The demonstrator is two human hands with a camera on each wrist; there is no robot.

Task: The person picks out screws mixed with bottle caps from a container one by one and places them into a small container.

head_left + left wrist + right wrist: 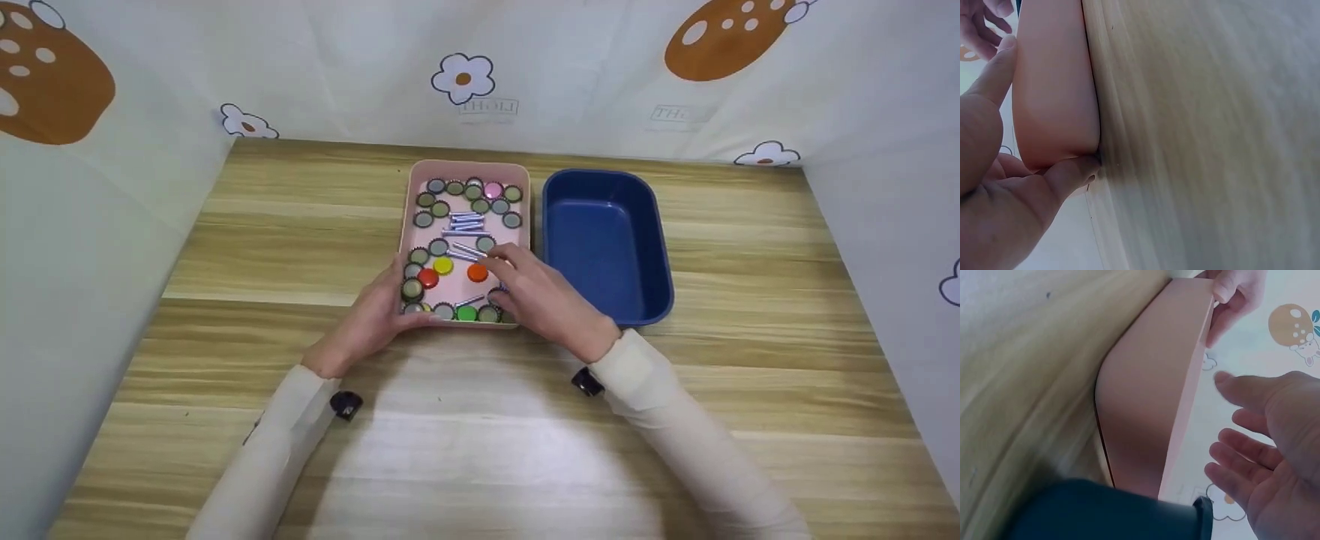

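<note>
A pink box [507,172] stands on the table, holding bottle caps and metal screws or nails. My left hand [371,319] grips its near left corner, thumb at the near rim and fingers along the side, as the left wrist view also shows. Above the near right part of the box hovers my right hand [544,296], fingers loosely bent and nothing between them in the right wrist view. Near its fingertips lie an orange cap [477,273] and slim metal pieces [466,255]. Red [428,278], yellow [443,265] and green caps [466,313] lie nearby.
An empty dark blue box [600,247] stands close to the pink box's right side, beside my right wrist. Wood-patterned table [285,255] surrounds both boxes. A white printed cloth [360,75] rises behind the table and along its sides.
</note>
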